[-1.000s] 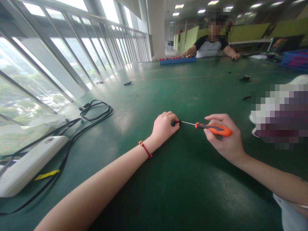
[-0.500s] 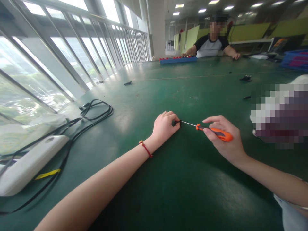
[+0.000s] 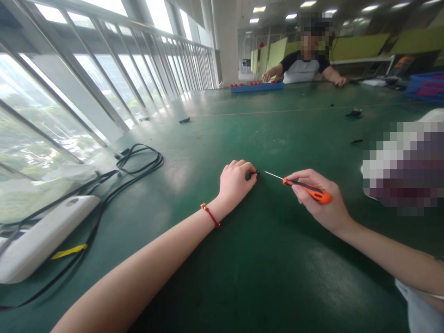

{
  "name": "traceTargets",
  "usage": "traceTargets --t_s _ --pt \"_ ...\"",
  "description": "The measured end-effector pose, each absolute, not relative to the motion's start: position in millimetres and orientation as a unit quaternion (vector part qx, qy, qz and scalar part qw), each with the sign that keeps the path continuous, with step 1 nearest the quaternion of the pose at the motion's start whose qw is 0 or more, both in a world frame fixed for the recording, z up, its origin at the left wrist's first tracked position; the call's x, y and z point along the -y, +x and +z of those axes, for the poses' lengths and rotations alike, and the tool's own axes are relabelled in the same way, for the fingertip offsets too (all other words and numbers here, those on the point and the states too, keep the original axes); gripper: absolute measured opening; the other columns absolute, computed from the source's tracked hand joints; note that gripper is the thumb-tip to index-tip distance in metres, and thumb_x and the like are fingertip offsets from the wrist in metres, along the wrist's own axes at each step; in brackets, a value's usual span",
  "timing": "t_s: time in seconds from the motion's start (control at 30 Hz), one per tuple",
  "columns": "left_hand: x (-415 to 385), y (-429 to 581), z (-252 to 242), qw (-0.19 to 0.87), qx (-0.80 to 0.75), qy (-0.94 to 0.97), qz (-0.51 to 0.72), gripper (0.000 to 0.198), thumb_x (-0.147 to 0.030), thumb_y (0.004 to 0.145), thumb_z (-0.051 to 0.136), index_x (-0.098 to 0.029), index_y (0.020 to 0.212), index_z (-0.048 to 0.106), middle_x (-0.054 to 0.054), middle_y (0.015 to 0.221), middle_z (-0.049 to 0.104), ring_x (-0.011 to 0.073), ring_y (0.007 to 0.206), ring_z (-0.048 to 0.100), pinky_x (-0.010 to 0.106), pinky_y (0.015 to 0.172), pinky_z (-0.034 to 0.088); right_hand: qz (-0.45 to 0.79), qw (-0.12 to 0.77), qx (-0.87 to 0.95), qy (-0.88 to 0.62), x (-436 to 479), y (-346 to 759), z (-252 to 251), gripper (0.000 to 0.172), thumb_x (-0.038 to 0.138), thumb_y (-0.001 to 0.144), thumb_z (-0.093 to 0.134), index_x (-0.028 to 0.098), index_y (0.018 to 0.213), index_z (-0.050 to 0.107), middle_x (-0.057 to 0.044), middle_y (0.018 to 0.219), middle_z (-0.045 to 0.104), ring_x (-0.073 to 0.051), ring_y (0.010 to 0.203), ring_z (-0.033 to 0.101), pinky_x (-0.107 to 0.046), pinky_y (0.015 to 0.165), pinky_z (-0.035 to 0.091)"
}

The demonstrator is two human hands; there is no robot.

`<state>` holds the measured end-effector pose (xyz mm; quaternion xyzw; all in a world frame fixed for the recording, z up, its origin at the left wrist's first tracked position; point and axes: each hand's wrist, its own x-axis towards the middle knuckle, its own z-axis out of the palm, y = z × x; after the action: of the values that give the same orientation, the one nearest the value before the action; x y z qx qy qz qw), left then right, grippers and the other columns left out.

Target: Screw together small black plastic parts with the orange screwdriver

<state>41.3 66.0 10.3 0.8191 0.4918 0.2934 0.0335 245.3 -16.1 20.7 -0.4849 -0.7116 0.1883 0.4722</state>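
Observation:
My left hand (image 3: 237,181), with a red bracelet at the wrist, rests on the green table (image 3: 222,277) and pinches a small black part (image 3: 255,173). Most of that part is hidden by my fingers, so its kind does not show. My right hand (image 3: 321,199) is closed around the orange and dark grey handle of a screwdriver (image 3: 308,188). The screwdriver's thin metal shaft points left toward the black part, its tip a short gap away from it.
On the left lie a white power strip (image 3: 52,236) and looped black cables (image 3: 142,157). Small black pieces (image 3: 185,120) are scattered farther off. A person (image 3: 305,64) sits across the table by a blue tray (image 3: 256,88) with red pieces. A blue basket (image 3: 425,85) stands far right.
The screwdriver tip has come away from the black part, leaving a gap. My right fingers have closed more around the handle, and my left hand has shifted slightly left.

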Motion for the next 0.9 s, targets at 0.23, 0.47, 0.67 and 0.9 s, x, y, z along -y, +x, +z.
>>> traceTargets --t_s 0.23,0.47,0.67,0.9 --pt "-69.7 38.9 9.7 0.114 -0.523 0.779 0.326 0.010 -0.024 0.082 0.060 -0.022 0.084 0.069 0.001 0.092 0.071 0.0208 0.093 0.060 0.033 0.079 0.046 0.212 0.434 0.714 -0.508 8.9 247.9 17.9 0.013 0.026 0.087 0.058 0.021 0.099 0.061 0.003 0.070 0.062 -0.011 0.057 0.056 -0.024 0.056 0.042" --pt "-74.3 37.2 7.9 0.162 -0.525 0.750 0.368 0.010 -0.025 0.080 0.061 -0.021 0.082 0.070 0.001 0.090 0.071 0.0192 0.090 0.063 0.031 0.075 0.049 0.213 0.402 0.730 -0.510 7.1 248.2 15.5 0.016 0.029 0.087 0.058 0.022 0.100 0.061 -0.004 0.097 0.069 -0.018 0.086 0.065 -0.026 0.065 0.046" --pt "-65.3 39.2 10.9 0.101 -0.497 0.783 0.360 0.009 -0.023 0.079 0.061 -0.021 0.082 0.069 0.001 0.096 0.070 0.0198 0.093 0.062 0.034 0.085 0.048 0.218 0.390 0.735 -0.509 4.6 250.2 12.4 0.017 0.030 0.087 0.058 0.023 0.102 0.060 -0.003 0.103 0.069 -0.019 0.093 0.066 -0.026 0.073 0.048" --pt "-61.7 39.4 8.7 0.100 -0.492 0.815 0.291 0.010 -0.023 0.079 0.060 -0.021 0.081 0.070 0.001 0.107 0.070 0.0226 0.100 0.062 0.037 0.088 0.049 0.216 0.361 0.749 -0.512 4.7 247.8 15.0 0.020 0.032 0.086 0.058 0.022 0.103 0.059 -0.004 0.096 0.070 -0.020 0.087 0.067 -0.027 0.069 0.048"
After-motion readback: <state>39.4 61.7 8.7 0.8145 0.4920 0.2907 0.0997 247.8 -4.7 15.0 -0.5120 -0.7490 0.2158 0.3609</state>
